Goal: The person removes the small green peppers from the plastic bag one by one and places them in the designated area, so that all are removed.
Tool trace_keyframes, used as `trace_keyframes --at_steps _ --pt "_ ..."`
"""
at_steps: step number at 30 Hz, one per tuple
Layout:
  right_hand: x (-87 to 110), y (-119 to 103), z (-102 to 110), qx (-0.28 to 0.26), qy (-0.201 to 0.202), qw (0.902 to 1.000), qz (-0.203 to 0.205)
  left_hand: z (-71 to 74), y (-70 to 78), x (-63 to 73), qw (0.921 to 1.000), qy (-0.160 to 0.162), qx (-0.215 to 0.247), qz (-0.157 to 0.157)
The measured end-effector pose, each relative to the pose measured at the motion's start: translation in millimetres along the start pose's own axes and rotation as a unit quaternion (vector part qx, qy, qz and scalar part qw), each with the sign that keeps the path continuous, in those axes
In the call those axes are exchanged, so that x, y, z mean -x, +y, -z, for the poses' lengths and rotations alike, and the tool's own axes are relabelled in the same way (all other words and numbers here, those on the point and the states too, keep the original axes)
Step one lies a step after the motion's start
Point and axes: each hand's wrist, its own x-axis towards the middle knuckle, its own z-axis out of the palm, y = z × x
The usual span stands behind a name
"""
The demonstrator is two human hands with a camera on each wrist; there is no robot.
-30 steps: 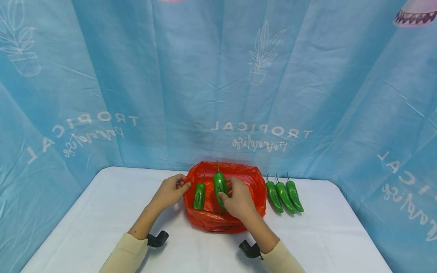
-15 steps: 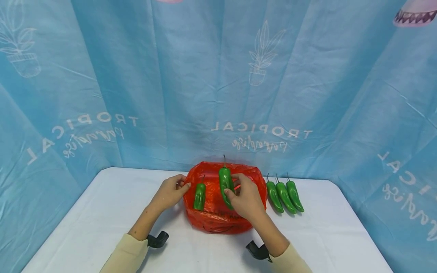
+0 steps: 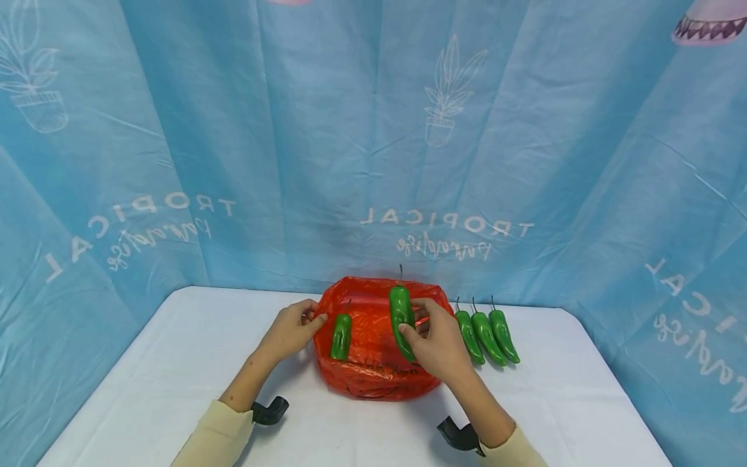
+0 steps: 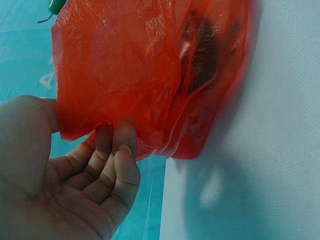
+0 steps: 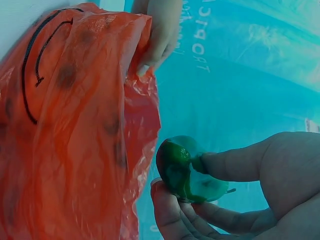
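A red plastic bag [image 3: 367, 379] stands with its mouth open on the white table. The left hand [image 3: 294, 329] pinches the bag's left rim between thumb and fingers, as the left wrist view also shows. Inside the bag, at its left, lies a green pepper [image 3: 341, 337] with its stem up. Between thumb and fingers the right hand [image 3: 436, 338] holds another green pepper [image 3: 401, 318], stem upward, over the right part of the bag's mouth. In the right wrist view this held pepper [image 5: 185, 170] appears end-on, apart from the bag [image 5: 75, 130].
To the right of the bag, several green peppers [image 3: 484, 337] lie side by side on the white table [image 3: 560, 389]. A blue printed curtain [image 3: 327, 162] hangs behind and around the table. A black wrist mount [image 3: 270, 410] sits on each forearm.
The right hand has moved to the right with its pepper, which has risen a little out of the bag. The left hand keeps its place on the rim.
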Motion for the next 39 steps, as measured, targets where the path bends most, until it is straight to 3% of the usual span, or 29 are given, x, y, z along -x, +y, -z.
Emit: trace_keyframes --at_steps 17,26,39 --pt "9.4 23.7 30.2 0.018 0.016 0.9991 -0.035 -0.1 1.9 1.5 1.0 -0.006 0.002 0.001" --pt "12.5 37.3 43.4 0.037 0.032 0.9984 -0.031 -0.3 1.9 1.7 1.0 -0.005 0.002 -0.004" --pt "14.3 67.1 73.0 0.062 0.04 0.9946 -0.073 -0.6 1.4 1.4 1.0 0.001 0.003 0.001"
